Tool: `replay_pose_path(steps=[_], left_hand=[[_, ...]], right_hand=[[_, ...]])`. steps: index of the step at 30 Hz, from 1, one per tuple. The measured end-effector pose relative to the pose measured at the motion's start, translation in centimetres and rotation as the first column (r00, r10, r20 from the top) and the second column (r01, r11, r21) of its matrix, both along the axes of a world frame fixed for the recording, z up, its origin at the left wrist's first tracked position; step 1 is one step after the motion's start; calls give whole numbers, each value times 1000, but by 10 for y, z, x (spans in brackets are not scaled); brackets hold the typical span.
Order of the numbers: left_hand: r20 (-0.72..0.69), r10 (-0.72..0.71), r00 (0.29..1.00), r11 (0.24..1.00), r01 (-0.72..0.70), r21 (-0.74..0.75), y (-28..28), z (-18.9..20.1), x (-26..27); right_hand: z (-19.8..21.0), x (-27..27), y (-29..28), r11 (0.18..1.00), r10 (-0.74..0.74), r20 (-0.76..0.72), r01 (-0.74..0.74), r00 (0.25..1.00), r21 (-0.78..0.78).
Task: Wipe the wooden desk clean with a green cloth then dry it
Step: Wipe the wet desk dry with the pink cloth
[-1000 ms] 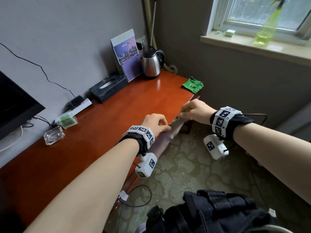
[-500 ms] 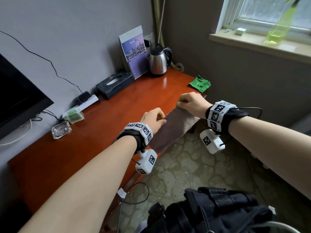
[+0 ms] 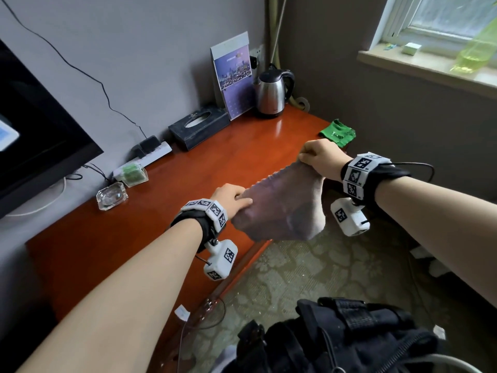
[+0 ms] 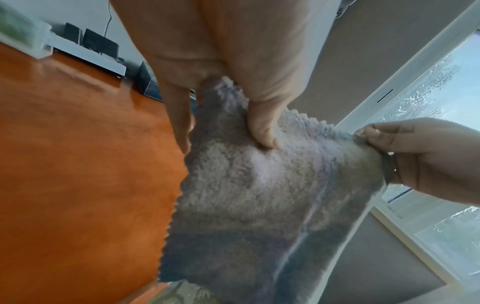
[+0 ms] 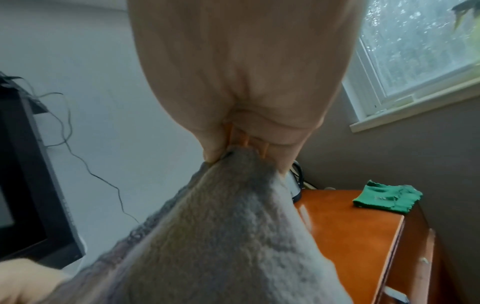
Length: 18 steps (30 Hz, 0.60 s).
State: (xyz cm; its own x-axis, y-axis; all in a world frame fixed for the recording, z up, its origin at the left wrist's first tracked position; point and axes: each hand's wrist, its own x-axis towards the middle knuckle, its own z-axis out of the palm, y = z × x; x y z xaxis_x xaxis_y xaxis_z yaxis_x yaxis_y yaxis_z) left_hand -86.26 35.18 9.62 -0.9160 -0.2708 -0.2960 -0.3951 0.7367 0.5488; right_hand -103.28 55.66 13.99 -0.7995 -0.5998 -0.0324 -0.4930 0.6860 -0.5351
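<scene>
A grey fluffy cloth (image 3: 282, 208) hangs stretched between my two hands above the front edge of the wooden desk (image 3: 166, 200). My left hand (image 3: 231, 195) pinches its near corner, thumb pressed into the pile (image 4: 262, 135). Its far corner is pinched by my right hand (image 3: 314, 154), seen close in the right wrist view (image 5: 226, 156). The grey cloth (image 4: 259, 205) sags between them. The green cloth (image 3: 337, 131) lies crumpled on the desk's far right corner (image 5: 387, 197), untouched.
Along the wall stand a kettle (image 3: 271, 95), a calendar (image 3: 234, 74), a black tissue box (image 3: 199, 127), a power strip (image 3: 150, 154), a small green box (image 3: 131, 175) and a glass ashtray (image 3: 111, 196). A monitor (image 3: 35, 141) is at left. A spray bottle (image 3: 476, 49) sits on the windowsill.
Both hands have risen and moved apart, lifting the grey cloth from beside the desk edge and spreading it open in the air.
</scene>
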Motion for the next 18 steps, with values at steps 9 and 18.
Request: replay_pose_path(steps=[9,18], left_hand=[[62,28,998,990,-19,-141,-51,16,-20],[-7,242,970,952,-239,-193,-130,29,-94]], right_hand=[[-16,-20,-49,994,-5,-21,7,1000,106],[0,-105,-153,999,28,74,-25,997,-47]])
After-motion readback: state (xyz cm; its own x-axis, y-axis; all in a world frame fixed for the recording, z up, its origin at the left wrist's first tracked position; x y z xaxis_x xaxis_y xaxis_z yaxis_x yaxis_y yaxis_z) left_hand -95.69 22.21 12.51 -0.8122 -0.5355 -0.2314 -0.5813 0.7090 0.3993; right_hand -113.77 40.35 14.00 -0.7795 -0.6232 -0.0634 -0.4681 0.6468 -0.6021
